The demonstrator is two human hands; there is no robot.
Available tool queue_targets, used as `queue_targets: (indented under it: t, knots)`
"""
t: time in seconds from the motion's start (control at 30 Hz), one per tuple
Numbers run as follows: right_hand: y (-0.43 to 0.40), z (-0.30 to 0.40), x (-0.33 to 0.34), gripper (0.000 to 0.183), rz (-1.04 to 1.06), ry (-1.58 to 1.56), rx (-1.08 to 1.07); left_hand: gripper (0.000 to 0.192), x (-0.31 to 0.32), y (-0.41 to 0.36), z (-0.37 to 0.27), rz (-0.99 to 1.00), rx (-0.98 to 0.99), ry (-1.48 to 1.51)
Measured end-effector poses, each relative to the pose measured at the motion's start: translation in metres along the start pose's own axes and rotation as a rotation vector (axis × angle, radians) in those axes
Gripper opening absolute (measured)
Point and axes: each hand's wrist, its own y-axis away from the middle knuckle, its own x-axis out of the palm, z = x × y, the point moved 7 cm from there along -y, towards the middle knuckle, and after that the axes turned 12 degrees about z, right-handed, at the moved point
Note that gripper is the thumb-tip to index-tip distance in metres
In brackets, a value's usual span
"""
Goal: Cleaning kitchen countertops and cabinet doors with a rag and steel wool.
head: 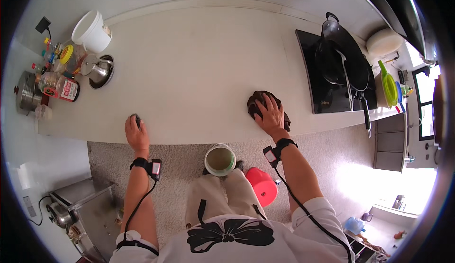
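My right hand [272,117] lies spread over a bunched dark brown cloth [254,104], pressing it against the white countertop [199,74]. This is left of the black cooktop. Toward the counter's front left edge, my left hand [136,135] grips a small dark pad [138,120], possibly a scouring pad; the fingers partly hide it. Between the two hands stretches pale counter surface. Below the front edge, a white bucket [220,175] with murky liquid stands on the floor by my feet.
A wok [355,63] sits on the cooktop [309,67], a handle jutting past the front edge. At left stand a metal kettle [97,69], a white tub [90,35], several jars [58,87] and a steel pot [28,92]. A red stool [263,188] is beside my leg.
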Motion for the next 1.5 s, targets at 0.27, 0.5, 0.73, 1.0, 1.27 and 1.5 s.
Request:
queue_targets:
  t: [0.27,0.5,0.73,1.0,1.27,1.5]
  knots:
    - [-0.069,-0.049,-0.014,0.048,-0.033,0.01,0.072,0.034,0.005,0.017,-0.008,0.009,-0.109,0.083]
    - [-0.172,-0.105,-0.033,0.052,-0.076,-0.045,0.173,0.034,0.026,0.056,-0.126,0.028,-0.092,0.087]
    - [-0.245,-0.156,-0.048,0.058,-0.03,0.026,0.232,0.033,0.018,0.059,-0.136,0.007,-0.186,-0.002]
    - [-0.211,-0.166,-0.039,0.056,-0.043,0.022,0.412,0.034,0.013,0.056,-0.141,0.014,-0.185,0.011]
    - [-0.084,-0.147,-0.018,0.054,-0.091,-0.019,0.461,0.035,0.02,0.049,-0.139,-0.026,-0.152,0.013]
    - [0.032,-0.129,0.0,0.053,-0.105,-0.028,0.404,0.032,0.019,0.041,-0.145,-0.101,-0.062,0.022]
